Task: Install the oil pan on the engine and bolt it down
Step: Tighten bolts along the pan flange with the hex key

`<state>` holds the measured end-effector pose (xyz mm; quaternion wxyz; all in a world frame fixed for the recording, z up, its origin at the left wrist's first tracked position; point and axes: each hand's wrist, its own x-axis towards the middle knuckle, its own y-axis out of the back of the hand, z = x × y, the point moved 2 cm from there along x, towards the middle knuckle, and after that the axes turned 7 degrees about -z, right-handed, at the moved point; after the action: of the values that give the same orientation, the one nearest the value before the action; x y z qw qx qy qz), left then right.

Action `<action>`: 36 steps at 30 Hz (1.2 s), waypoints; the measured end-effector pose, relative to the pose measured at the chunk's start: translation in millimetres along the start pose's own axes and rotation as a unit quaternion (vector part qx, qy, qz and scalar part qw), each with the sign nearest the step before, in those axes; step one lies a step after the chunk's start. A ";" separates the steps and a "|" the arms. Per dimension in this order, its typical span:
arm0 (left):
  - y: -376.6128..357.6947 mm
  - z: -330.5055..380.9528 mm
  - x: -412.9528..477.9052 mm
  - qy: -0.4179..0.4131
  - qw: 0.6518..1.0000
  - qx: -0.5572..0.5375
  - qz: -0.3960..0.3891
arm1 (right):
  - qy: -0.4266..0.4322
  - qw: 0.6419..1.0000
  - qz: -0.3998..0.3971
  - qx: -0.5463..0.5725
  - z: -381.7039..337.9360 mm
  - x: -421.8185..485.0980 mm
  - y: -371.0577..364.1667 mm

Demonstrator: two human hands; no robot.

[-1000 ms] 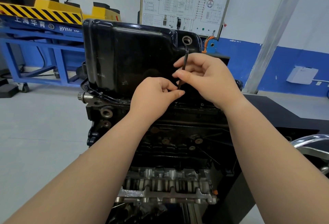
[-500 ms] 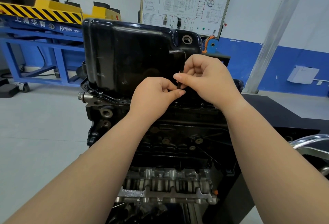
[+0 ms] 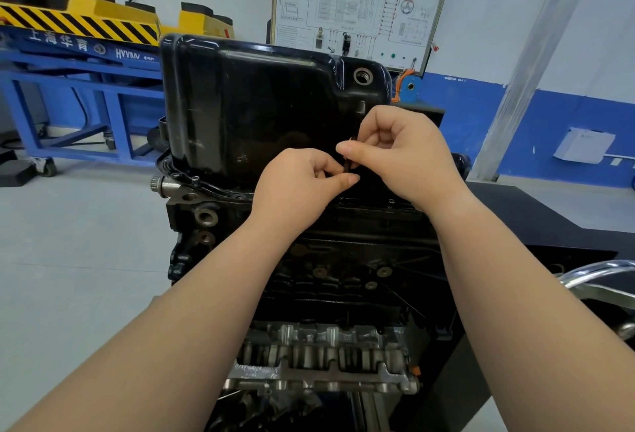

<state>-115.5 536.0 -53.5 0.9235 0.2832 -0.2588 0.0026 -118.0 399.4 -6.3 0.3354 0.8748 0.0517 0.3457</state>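
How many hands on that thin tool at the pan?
2. Left hand pinches the tool low; right hand grips it higher, in front of the oil pan.

Workshop surroundings behind and beside the work.
At left, blue steel frame (image 3: 68, 95) on a caster (image 3: 46, 167), topped with yellow-and-black hazard striping (image 3: 79, 24). On the back wall, wiring-diagram board (image 3: 360, 5). Right of it, leaning metal post (image 3: 525, 64), blue wall band (image 3: 549, 122), white box (image 3: 584, 145). Grey floor (image 3: 86, 260) below, chrome tube (image 3: 591, 275) at right edge.
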 end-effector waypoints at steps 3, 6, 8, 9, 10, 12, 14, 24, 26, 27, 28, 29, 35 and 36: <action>-0.2 0.0 0.1 -0.002 1.000 -0.002 0.003 | 0.004 1.000 -0.004 0.000 0.2 -0.2 0.7; -0.6 0.0 -0.1 -0.008 1.000 0.000 0.002 | 0.013 0.997 -0.052 0.049 0.0 -2.0 2.5; -0.7 -0.1 0.2 -0.008 1.000 0.002 0.003 | 0.019 0.996 -0.066 0.057 0.9 -2.1 4.2; -0.9 -0.3 0.3 -0.006 1.000 0.002 0.003 | 0.020 0.996 -0.067 0.055 0.8 -2.1 4.2; -1.0 -0.4 0.3 -0.005 1.000 0.001 0.004 | 0.016 0.996 -0.063 0.054 1.5 -1.8 3.9; -0.9 -0.3 0.1 -0.006 1.000 0.002 0.005 | 0.006 0.998 -0.039 0.056 2.8 -1.1 2.9; -0.5 0.1 -0.1 -0.008 1.000 0.007 0.006 | -0.001 0.999 -0.008 0.049 3.2 -0.4 0.9; -1.1 0.1 -0.4 -0.003 1.000 0.007 0.002 | 0.011 0.998 -0.025 0.049 2.7 -1.2 -0.2; -1.4 -0.4 -0.3 0.000 1.000 0.002 0.001 | 0.020 0.997 -0.031 0.066 3.3 -1.0 0.0; -1.5 -0.6 -0.2 0.001 1.000 -0.002 0.001 | 0.024 0.996 -0.021 0.085 3.3 -0.8 0.1; -1.5 -0.7 -0.2 0.002 1.000 -0.006 0.000 | 0.029 0.993 -0.001 0.116 3.3 -0.5 0.6; -1.6 -0.8 -0.1 0.003 1.000 -0.010 0.000 | 0.034 0.987 0.024 0.154 3.6 -0.3 1.5; -0.9 -0.8 -0.1 0.001 1.000 -0.012 -0.001 | 0.056 0.988 0.070 0.122 5.0 3.1 15.8; -0.8 -1.1 0.1 0.001 1.000 -0.012 0.000 | 0.065 0.993 0.072 0.070 3.8 3.6 17.6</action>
<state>-114.8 535.9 -54.6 0.9270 0.2723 -0.2578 0.0001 -115.3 385.0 4.7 0.2439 0.8733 0.0344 0.4204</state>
